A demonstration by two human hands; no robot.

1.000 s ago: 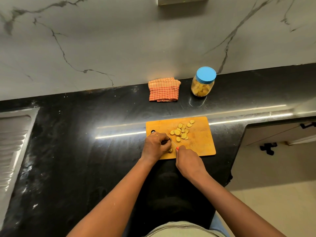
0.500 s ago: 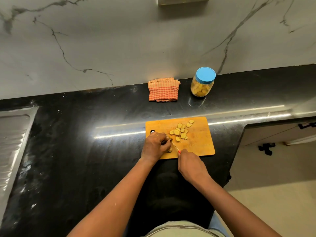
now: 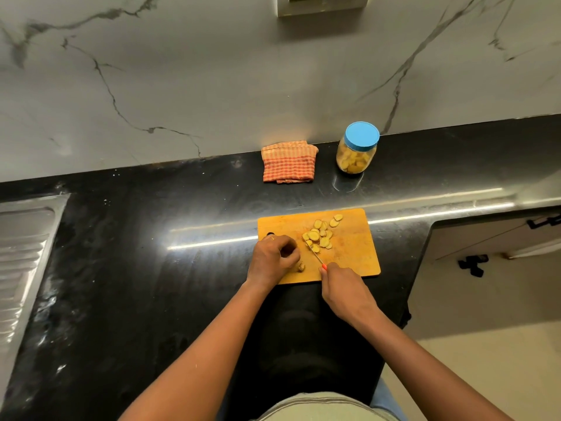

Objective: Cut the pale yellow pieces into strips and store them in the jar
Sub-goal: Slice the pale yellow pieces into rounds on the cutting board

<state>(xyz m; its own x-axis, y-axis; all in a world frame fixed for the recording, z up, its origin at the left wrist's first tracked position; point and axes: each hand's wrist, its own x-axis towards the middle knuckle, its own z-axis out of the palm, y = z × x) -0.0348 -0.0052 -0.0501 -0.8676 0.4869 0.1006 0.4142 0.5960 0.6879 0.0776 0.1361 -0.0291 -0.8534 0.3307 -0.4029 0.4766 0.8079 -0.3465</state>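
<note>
Head view: left hand has its fingers curled over 1 small piece at the near edge of the cutting board. Right hand grips knife, blade reaching the pale yellow pieces mid-board. Jar is lidded and upright behind the board, beside checked cloth.

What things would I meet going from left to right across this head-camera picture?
In order: steel drainboard → folded checked cloth → jar with blue lid → black cabinet handle.
</note>
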